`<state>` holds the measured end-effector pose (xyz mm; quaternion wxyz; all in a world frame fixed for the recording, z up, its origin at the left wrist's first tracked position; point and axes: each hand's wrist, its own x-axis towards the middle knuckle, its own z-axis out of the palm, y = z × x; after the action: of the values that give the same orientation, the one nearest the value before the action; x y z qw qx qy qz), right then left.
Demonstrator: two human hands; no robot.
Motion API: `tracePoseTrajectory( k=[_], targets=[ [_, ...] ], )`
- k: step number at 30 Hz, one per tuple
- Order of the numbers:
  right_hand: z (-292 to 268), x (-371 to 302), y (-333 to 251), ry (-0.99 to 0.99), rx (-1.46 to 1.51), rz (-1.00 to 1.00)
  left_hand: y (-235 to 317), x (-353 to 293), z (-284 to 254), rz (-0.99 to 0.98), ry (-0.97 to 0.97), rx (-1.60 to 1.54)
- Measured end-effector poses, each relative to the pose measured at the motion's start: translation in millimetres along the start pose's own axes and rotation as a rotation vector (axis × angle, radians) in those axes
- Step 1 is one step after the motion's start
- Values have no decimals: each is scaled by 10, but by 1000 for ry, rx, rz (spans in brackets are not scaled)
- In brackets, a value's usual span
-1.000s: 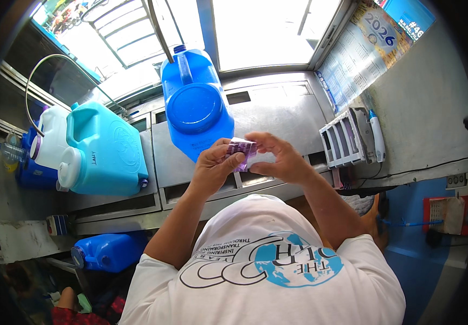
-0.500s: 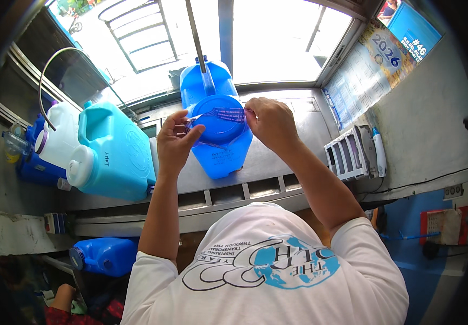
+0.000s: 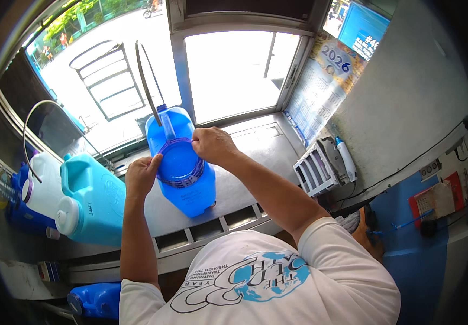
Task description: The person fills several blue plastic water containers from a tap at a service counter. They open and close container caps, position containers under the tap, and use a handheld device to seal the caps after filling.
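A blue water jug lies on its side or leans on the metal counter, its wide round blue cap facing up toward me. A clear plastic seal band with purple print now encircles the cap's edge. My left hand grips the band at the cap's left side, thumb over the edge. On the far right side of the cap, my right hand is closed with fingers curled on the band's rim. The fingertips of the right hand are partly hidden.
At left stand a turquoise jug, a white jug and a dark blue one. Thin curved metal tubes rise behind the jug. A slotted grey box sits right, by the wall. Another blue jug is lower left.
The plastic band, stretched between my hands above the cap before, now sits around the cap's edge. Both hands have come down to its sides. The whole view has shifted and tilted.
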<state>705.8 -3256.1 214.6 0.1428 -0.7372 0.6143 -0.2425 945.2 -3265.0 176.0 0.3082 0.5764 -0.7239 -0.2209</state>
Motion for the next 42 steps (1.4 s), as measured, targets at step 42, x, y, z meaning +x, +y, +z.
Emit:
tracePoseTrajectory(
  k=[42],
  targets=[
    [-1546, -2988, 4809, 342, 197, 988, 906, -8, 310, 227, -221, 466]
  ],
)
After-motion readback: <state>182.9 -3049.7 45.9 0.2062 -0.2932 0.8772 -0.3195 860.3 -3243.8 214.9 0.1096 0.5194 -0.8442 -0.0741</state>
